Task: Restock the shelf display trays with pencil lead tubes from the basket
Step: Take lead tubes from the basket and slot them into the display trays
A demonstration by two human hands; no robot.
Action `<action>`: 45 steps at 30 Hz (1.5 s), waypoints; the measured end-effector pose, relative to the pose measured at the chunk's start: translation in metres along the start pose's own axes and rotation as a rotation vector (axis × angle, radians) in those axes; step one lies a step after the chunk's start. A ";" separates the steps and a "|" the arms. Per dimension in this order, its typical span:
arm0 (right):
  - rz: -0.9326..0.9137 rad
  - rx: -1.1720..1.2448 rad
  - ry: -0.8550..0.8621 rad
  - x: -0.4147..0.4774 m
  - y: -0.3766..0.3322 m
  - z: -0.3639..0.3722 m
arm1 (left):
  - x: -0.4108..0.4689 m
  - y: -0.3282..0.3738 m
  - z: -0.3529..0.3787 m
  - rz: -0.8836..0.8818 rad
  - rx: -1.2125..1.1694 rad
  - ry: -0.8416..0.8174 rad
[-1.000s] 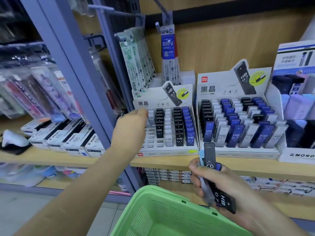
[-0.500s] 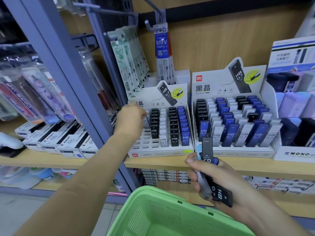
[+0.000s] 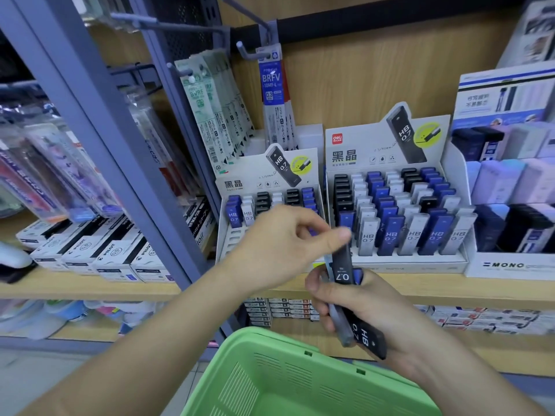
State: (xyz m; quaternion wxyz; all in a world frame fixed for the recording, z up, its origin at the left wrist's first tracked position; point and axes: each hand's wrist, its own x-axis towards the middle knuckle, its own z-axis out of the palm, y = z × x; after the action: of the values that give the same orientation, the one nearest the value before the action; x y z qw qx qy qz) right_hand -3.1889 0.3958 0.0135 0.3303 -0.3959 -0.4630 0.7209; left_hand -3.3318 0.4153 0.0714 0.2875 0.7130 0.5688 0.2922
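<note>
Black plastic lead tubes with white HB 0.7 lettering [image 3: 368,337] in my right hand [image 3: 387,310], bright green slotted plastic basket [image 3: 300,385], white cardboard display tray [image 3: 405,261] striped in black, white and blue rows

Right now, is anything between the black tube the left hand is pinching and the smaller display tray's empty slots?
Nothing visible. The black tube sits in front of the smaller tray, whose empty front slots lie open; only the left hand itself covers part of them. The right hand also grips the tube.
</note>
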 end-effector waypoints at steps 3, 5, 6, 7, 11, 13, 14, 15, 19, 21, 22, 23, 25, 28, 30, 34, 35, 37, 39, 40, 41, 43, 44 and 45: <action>-0.015 0.000 0.001 -0.002 -0.002 0.001 | -0.001 0.003 0.008 -0.041 -0.186 -0.046; -0.019 0.022 0.004 -0.004 -0.003 0.000 | -0.003 0.004 0.005 -0.092 -0.344 -0.009; -0.022 0.024 -0.002 -0.004 -0.004 -0.001 | -0.004 0.004 0.002 -0.108 -0.419 0.020; -0.022 0.032 0.000 -0.005 -0.006 -0.002 | -0.005 0.004 -0.001 -0.113 -0.480 0.049; -0.015 0.192 0.053 -0.006 -0.011 -0.008 | -0.011 0.001 -0.007 -0.126 -0.660 0.128; 0.003 0.282 0.067 -0.006 -0.014 -0.009 | -0.011 -0.001 -0.011 -0.189 -0.730 0.161; 0.013 0.311 0.072 -0.005 -0.014 -0.010 | -0.010 -0.004 -0.016 -0.217 -0.693 0.184; 0.019 0.327 0.076 -0.005 -0.013 -0.010 | -0.008 -0.007 -0.023 -0.232 -0.576 0.211; 0.029 0.308 0.054 -0.004 -0.011 -0.008 | 0.009 -0.021 -0.062 -0.224 0.296 0.113; 0.032 0.299 0.047 -0.004 -0.011 -0.008 | 0.015 -0.028 -0.065 -0.232 0.625 0.135; 0.033 0.299 0.045 -0.004 -0.011 -0.009 | 0.016 -0.030 -0.064 -0.232 0.694 0.198; 0.035 0.301 0.043 -0.005 -0.011 -0.009 | 0.014 -0.033 -0.062 -0.226 0.716 0.259; 0.037 0.316 0.039 -0.005 -0.011 -0.011 | 0.010 -0.037 -0.061 -0.199 0.723 0.318; 0.042 0.319 0.041 -0.005 -0.010 -0.013 | 0.005 -0.041 -0.064 -0.133 0.728 0.335; 0.050 0.331 0.046 -0.005 -0.010 -0.013 | 0.003 -0.040 -0.062 -0.072 0.710 0.298; 0.067 0.371 0.060 -0.004 -0.009 -0.011 | 0.004 -0.048 -0.050 -0.021 0.774 0.143; 0.067 0.377 0.061 -0.004 -0.008 -0.011 | 0.005 -0.052 -0.048 -0.019 0.783 0.124; 0.066 0.384 0.064 -0.004 -0.008 -0.011 | 0.005 -0.059 -0.048 -0.033 0.769 0.123; 0.069 0.380 0.069 -0.004 -0.007 -0.011 | 0.005 -0.063 -0.050 -0.031 0.747 0.133; 0.070 0.376 0.070 -0.004 -0.006 -0.010 | 0.005 -0.064 -0.050 -0.017 0.747 0.130; 0.072 0.375 0.071 -0.004 -0.006 -0.010 | 0.005 -0.064 -0.050 0.008 0.755 0.125; 0.079 0.375 0.071 -0.004 -0.005 -0.008 | 0.006 -0.065 -0.049 0.067 0.761 0.108; 0.082 0.377 0.069 -0.003 -0.005 -0.007 | 0.007 -0.066 -0.049 0.091 0.770 0.092; 0.086 0.380 0.069 -0.003 -0.005 -0.007 | 0.008 -0.068 -0.049 0.106 0.784 0.077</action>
State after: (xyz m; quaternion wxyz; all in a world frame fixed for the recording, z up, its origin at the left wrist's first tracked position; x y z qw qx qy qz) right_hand -3.1810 0.3975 0.0173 0.3836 -0.3703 -0.2896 0.7949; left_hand -3.4102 0.4395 0.0543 -0.0435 0.7857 0.6099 0.0940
